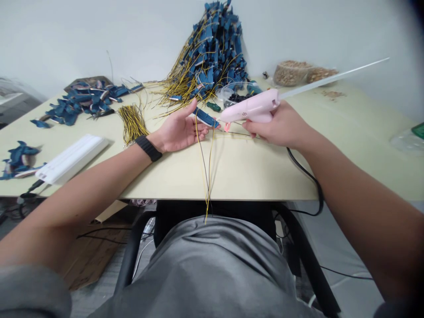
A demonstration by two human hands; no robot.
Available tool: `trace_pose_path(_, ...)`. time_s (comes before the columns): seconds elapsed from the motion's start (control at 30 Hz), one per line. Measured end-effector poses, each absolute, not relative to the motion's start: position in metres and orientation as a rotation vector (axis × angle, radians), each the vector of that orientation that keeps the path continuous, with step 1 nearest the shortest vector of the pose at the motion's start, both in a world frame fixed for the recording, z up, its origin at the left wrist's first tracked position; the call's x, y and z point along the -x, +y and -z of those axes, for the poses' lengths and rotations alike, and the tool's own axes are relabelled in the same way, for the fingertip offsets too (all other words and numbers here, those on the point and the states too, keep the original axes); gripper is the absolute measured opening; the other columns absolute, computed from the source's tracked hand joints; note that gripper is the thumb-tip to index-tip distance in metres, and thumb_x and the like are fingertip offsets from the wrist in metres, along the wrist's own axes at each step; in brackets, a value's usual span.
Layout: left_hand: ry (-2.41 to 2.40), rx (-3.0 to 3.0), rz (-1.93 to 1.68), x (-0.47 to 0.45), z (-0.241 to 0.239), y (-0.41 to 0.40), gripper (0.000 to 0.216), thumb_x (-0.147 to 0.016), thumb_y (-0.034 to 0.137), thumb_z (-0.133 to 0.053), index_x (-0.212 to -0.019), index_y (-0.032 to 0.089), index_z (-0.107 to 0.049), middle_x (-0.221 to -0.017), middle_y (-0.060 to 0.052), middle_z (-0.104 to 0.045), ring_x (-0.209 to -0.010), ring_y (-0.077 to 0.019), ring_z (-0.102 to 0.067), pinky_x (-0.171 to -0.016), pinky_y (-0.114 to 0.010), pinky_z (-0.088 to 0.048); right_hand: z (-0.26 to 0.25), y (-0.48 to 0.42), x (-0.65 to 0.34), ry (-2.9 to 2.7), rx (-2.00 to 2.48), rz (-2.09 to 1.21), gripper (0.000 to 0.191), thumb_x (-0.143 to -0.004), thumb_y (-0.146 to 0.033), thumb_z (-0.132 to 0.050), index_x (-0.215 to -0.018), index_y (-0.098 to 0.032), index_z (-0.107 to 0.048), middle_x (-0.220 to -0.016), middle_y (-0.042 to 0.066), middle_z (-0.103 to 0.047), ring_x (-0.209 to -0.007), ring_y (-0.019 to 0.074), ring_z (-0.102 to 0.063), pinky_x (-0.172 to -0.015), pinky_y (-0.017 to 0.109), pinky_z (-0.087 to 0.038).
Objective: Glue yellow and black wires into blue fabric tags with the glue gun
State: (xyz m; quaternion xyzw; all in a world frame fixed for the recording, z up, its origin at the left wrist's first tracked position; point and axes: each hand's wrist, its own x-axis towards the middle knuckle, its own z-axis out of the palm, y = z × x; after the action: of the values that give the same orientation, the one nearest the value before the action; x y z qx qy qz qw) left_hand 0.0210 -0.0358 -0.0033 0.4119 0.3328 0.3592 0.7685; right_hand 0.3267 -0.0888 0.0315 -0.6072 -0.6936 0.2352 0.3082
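My left hand is turned palm up, its thumb raised, and holds a narrow dark-blue piece with a pale edge at the fingers. Yellow and black wires hang from this piece over the table's front edge. In my right hand is a pink hot glue gun, gripped by the handle. Its nozzle points left, close to the right end of the blue piece; whether it touches cannot be made out. A long clear glue stick sticks out of the gun's back end.
Behind my hands rises a tall heap of wired blue pieces. Left of it lie a yellow wire bundle, blue pieces and a white power strip. Tubs of brown bits stand back right. A black cord hangs below the gun.
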Motion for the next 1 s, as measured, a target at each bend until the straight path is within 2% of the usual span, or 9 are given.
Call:
trace_pose_path(0.2, 0.693, -0.927, -0.767, -0.017, 0.009, -0.029, 0.08, -0.143, 0.061, -0.046, -0.107, 0.006, -0.092, -0.089, -0.017, -0.087, -0.078, -0.0182, -0.083, -0.077, -0.026, -0.068, -0.032, -0.091, -0.327, -1.828, 1.53, -0.649, 0.015, -0.096, -0.02, -0.09, -0.087, -0.026, -0.08, -0.082, 0.007, -0.081, -0.083, 0.0306, -0.079, -0.097, 0.05, -0.068)
trace_pose_path(0.4, 0.665, -0.981, -0.752, -0.014, 0.014, -0.025, 0.072, -0.14, 0.062, -0.058, -0.108, 0.009, -0.092, -0.093, -0.016, -0.088, -0.081, -0.0188, -0.084, -0.08, -0.026, -0.069, -0.028, -0.088, -0.329, -1.841, 1.487, -0.651, 0.015, -0.093, -0.022, -0.09, -0.082, -0.026, -0.081, -0.078, 0.006, -0.081, -0.079, 0.0316, -0.08, -0.092, 0.052, -0.069)
trace_pose_path(0.53, 0.668, -0.997, -0.754, -0.015, 0.013, -0.027, 0.072, -0.139, 0.064, -0.06, -0.108, 0.008, -0.092, -0.093, -0.016, -0.088, -0.081, -0.0181, -0.084, -0.079, -0.025, -0.069, -0.03, -0.09, -0.328, -1.856, 1.496, -0.66, 0.019, -0.094, -0.026, -0.09, -0.08, -0.028, -0.078, -0.079, 0.007, -0.082, -0.082, 0.0321, -0.08, -0.098, 0.054, -0.072)
trace_pose_path(0.77, 0.666, -1.005, -0.756, -0.017, 0.012, -0.029, 0.08, -0.142, 0.064, -0.05, -0.107, 0.006, -0.093, -0.091, -0.015, -0.088, -0.079, -0.0166, -0.084, -0.076, -0.023, -0.069, -0.03, -0.09, -0.327, -1.855, 1.496, -0.667, 0.017, -0.091, -0.026, -0.092, -0.084, -0.028, -0.077, -0.079, 0.007, -0.079, -0.086, 0.0361, -0.084, -0.104, 0.059, -0.073)
trace_pose_path(1.0, 0.689, -1.006, -0.74, -0.018, 0.009, -0.03, 0.083, -0.144, 0.058, -0.041, -0.103, 0.008, -0.094, -0.087, -0.013, -0.085, -0.076, -0.0157, -0.081, -0.075, -0.023, -0.067, -0.031, -0.093, -0.326, -1.843, 1.511, -0.656, 0.017, -0.099, -0.022, -0.089, -0.087, -0.024, -0.078, -0.082, 0.009, -0.08, -0.084, 0.0308, -0.08, -0.101, 0.052, -0.067)
